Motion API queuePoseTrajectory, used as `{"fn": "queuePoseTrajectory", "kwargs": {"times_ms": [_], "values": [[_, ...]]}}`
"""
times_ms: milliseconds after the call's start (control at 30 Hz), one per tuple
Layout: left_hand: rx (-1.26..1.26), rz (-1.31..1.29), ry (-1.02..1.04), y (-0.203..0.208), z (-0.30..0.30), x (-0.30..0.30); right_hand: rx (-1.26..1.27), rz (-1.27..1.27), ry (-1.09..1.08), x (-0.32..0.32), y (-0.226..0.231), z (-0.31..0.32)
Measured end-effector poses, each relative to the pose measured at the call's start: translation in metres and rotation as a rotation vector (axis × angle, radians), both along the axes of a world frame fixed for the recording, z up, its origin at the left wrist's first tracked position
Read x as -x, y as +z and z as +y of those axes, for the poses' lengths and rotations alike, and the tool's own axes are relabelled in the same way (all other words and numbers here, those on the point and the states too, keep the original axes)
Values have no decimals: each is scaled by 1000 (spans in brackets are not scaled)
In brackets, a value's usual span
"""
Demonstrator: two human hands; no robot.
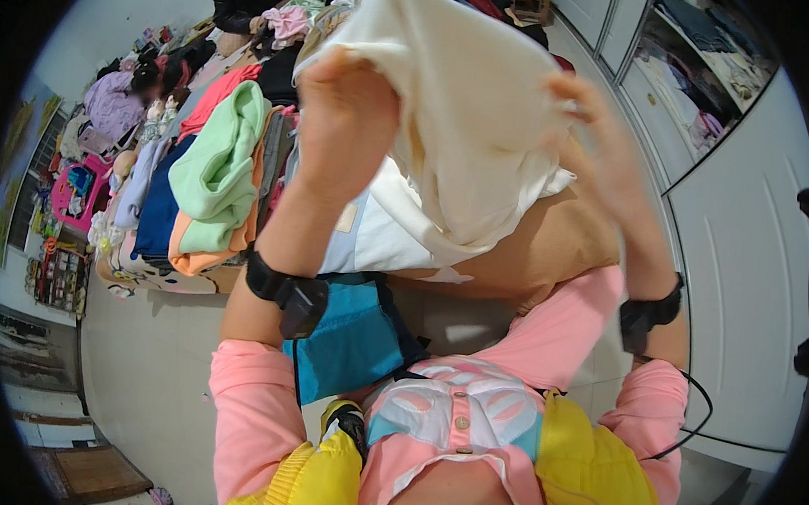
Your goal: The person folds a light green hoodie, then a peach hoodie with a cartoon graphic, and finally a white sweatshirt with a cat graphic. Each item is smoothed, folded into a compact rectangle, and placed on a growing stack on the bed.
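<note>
A large cream garment (465,102) hangs raised in front of me, its kind hard to make out. My left hand (349,124) is closed on its left edge, with the fingertips hidden by the fabric. My right hand (595,125) is beside its right edge, smeared by motion, so its grip is unclear. Below the cream cloth lie a white garment (415,226) and a light blue cloth (346,241), over a brown surface (540,240). Black bands with small devices circle both wrists.
To the left stand folded clothes, with a light green garment (219,163) on top. A blue fabric bag (346,340) is near my lap. Further left are a person in lavender (113,104) and a pink plastic basket (75,193). White cupboard doors (738,267) line the right.
</note>
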State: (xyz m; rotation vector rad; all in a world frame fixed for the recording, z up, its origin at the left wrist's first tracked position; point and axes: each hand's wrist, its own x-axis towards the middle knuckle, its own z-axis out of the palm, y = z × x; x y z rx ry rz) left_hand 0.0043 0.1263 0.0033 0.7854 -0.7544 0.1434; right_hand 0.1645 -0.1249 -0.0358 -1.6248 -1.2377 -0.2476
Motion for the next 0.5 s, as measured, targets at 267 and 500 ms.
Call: {"fn": "queuePoseTrajectory", "kwargs": {"times_ms": [267, 500], "values": [[-605, 420, 902, -13, -8, -12, -162, 1035, 338, 6, 13, 24], [-725, 354, 1239, -53, 18, -8, -80, 957, 115, -48, 13, -21]]}}
